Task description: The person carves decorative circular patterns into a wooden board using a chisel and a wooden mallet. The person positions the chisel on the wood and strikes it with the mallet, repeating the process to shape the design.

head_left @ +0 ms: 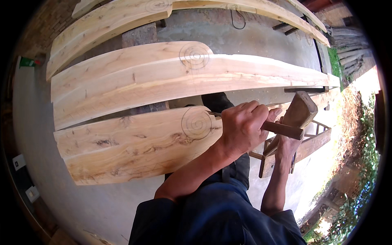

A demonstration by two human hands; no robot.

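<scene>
My left hand is closed around a chisel, its wooden handle sticking out to the right. On the other side of the fist, the dark blade reaches the edge of the near board, close to a pencilled spiral. Partly behind the chisel handle, my right hand grips a wooden mallet. The blocky mallet head is raised just beyond the handle's end. Whether the two touch, I cannot tell. The fingers of my right hand are partly hidden.
A second pale board with another spiral lies beyond the near one, and more boards lie farther off. At the right stands a wooden frame with slats. Concrete floor surrounds the boards; plants line the far right.
</scene>
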